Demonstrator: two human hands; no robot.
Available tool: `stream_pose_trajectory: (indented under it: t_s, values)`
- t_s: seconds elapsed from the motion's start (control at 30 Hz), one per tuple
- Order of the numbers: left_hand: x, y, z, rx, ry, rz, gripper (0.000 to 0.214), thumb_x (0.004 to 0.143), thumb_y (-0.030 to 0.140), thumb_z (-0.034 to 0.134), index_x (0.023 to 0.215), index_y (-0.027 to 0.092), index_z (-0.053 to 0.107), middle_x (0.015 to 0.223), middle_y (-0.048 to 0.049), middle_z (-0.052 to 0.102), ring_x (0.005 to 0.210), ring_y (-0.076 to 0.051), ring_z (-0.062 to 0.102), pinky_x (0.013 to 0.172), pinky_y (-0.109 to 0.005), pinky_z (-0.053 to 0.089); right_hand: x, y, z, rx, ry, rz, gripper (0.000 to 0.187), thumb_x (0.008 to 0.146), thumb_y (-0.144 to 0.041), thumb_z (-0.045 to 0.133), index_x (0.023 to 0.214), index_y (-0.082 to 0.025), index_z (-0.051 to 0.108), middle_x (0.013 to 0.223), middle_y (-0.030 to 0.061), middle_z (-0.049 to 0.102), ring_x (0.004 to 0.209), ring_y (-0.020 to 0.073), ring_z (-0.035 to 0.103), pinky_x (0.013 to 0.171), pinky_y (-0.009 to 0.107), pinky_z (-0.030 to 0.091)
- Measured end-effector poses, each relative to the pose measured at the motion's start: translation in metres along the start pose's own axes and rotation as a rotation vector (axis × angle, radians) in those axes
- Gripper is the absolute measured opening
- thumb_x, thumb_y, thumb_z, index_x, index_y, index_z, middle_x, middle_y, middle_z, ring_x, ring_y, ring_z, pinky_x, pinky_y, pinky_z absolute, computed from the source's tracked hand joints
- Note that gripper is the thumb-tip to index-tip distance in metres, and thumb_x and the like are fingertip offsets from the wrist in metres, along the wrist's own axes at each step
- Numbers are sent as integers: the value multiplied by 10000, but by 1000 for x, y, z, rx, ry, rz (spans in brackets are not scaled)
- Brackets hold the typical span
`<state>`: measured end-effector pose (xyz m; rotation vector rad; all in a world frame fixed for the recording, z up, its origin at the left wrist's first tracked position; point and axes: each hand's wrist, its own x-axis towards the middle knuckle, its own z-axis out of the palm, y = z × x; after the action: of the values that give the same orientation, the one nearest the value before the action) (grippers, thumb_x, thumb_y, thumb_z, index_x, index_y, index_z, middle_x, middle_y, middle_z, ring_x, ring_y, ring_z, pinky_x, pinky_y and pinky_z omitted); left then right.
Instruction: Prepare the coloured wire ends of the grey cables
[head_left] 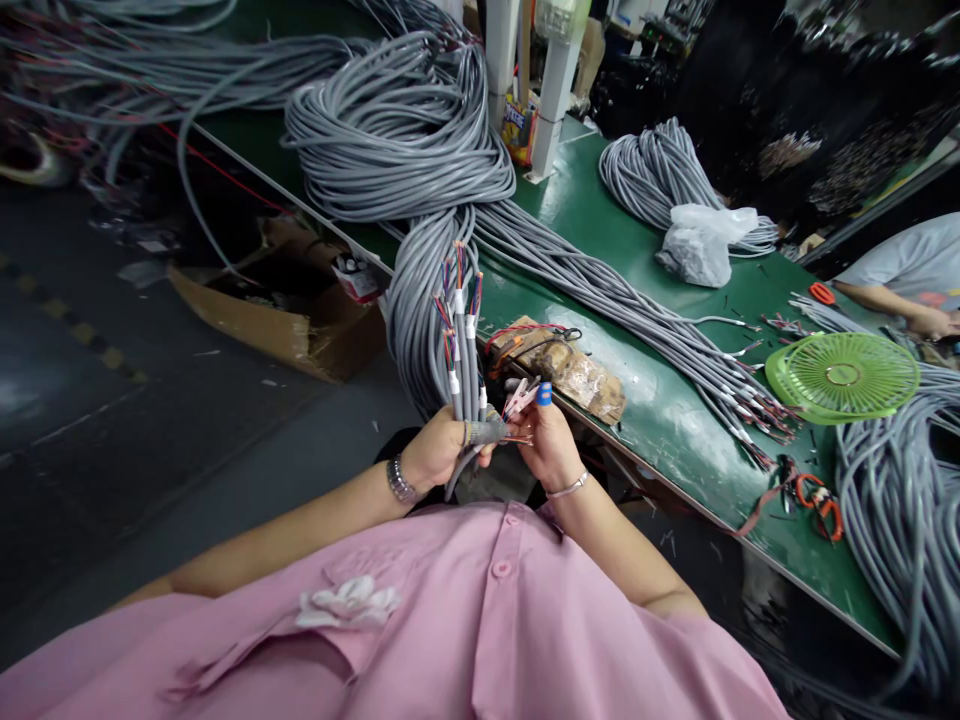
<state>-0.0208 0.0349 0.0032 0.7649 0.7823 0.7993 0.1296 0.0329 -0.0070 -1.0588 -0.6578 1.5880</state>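
- Far left of the green table (660, 400), one torn cardboard box (277, 310) lies on the dark floor, below the table's edge
- My left hand (439, 450) is closed in a fist around one bunch of grey cables (465, 370), just off the table's near edge; the cables stand upright out of my grip, and I count about five ends with white sleeves and coloured wires showing at their tips
- I wear one metal watch (400, 483) on that wrist
- My right hand (551, 440) sits just beside the left, fingers curled and pinched on one small pink tool (521, 396) whose tip touches the cable bunch; one finger carries a blue wrap; how far the tool itself is parted I cannot tell
- One thin bracelet (568, 488) rings my right wrist
- Behind my hands, one big grey coil (405, 130) piles on the table's far left end and spills over the edge
- One brown taped pad (574, 370) with red wires lies at the table edge, just beyond my right hand
- One second grey coil (660, 180) sits at the table's far side, one white plastic bag (701, 245) resting against it
- One green fan (844, 377) lies flat on the table's right part
- Another person's arm (892, 300) rests at the table's far right
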Motion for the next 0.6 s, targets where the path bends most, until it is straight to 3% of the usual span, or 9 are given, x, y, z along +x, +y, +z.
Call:
stream_pose_trajectory:
  t_s: [0.23, 0.6]
  values:
    - [-1, -4, 3, 82, 15, 60, 205, 683, 231, 731, 607, 136, 565, 470, 13, 563, 394, -101, 514, 408, -214, 414, 7, 4, 2, 319, 60, 19, 383, 733, -554, 712, 777, -180, 637, 677, -11, 621, 584, 98, 543, 596, 224, 475]
    - [-15, -7, 1, 70, 54, 73, 191, 661, 235, 760, 642, 140, 595, 475, 19, 571, 396, -106, 514, 414, -227, 434, -3, -5, 2, 411, -65, 164, 487, 833, -651, 516, 866, -182, 647, 748, 14, 659, 607, 111, 577, 552, 223, 499]
